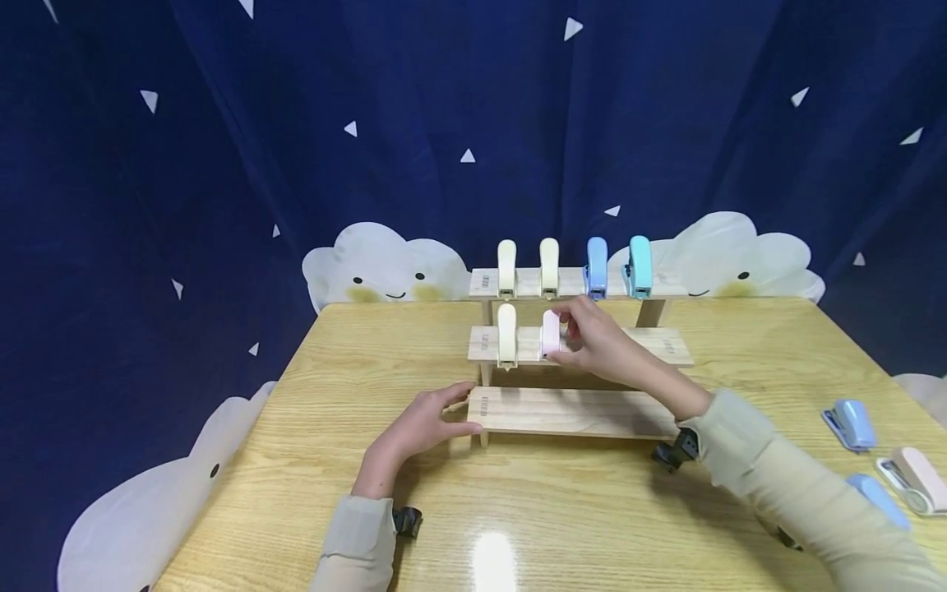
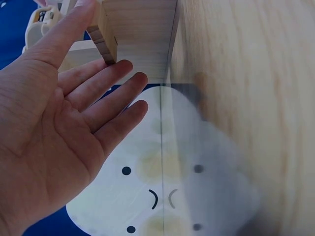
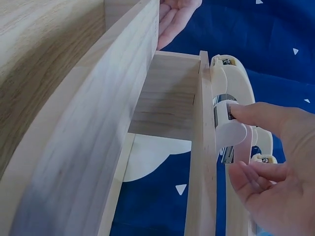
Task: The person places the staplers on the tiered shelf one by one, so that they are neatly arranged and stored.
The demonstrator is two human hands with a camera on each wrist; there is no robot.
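Note:
A three-tier wooden rack stands on the table. On its middle shelf a pale pink stapler stands beside a cream stapler. My right hand pinches the pink stapler between thumb and fingers. My left hand lies with straight fingers against the left end of the bottom shelf. The top shelf carries two cream staplers, a blue one and a teal one.
Loose staplers lie on the table at the right: a blue one, a pale pink one and another blue one partly behind my right sleeve. A dark blue curtain with white clouds hangs behind.

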